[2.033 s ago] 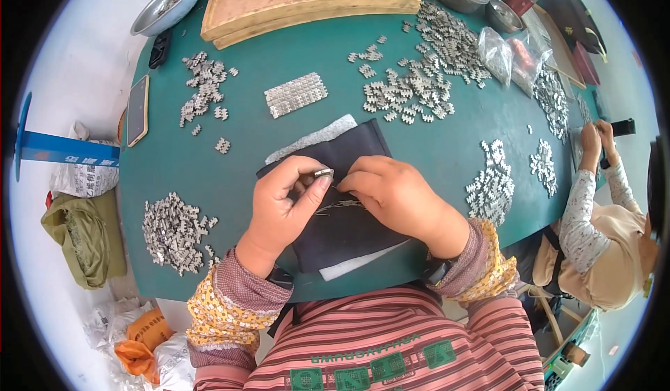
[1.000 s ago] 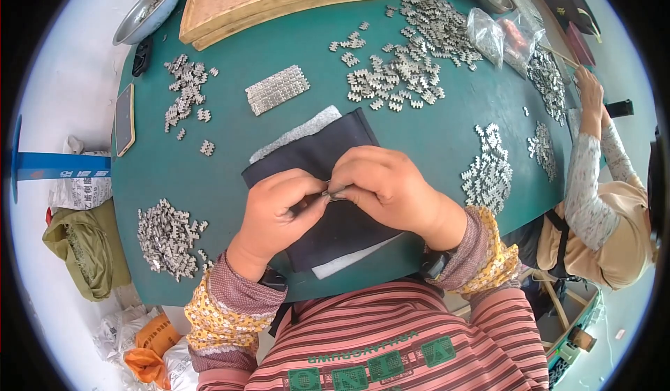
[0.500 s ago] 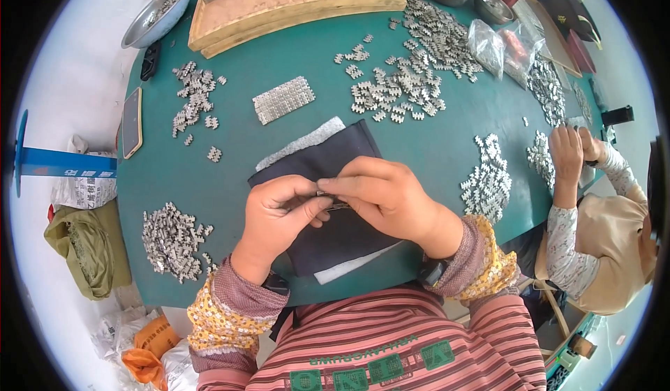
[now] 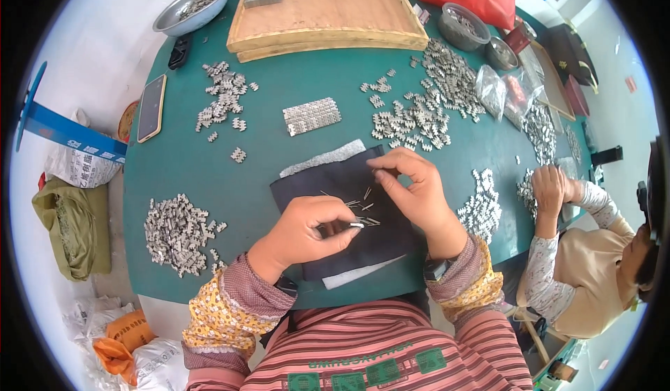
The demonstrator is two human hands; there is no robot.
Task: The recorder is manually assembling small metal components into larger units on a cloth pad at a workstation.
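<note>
Green tabletop spans most of the frame. Just below centre, the left hand pinches a small metal piece between thumb and forefinger, above a dark cloth. To its right, the right hand has thumb and forefinger close together; whether they grip anything cannot be told. Thin metal pins lie scattered on the cloth. Beyond, near upper centre, sits a flat metal block; farther, a wooden tray.
</note>
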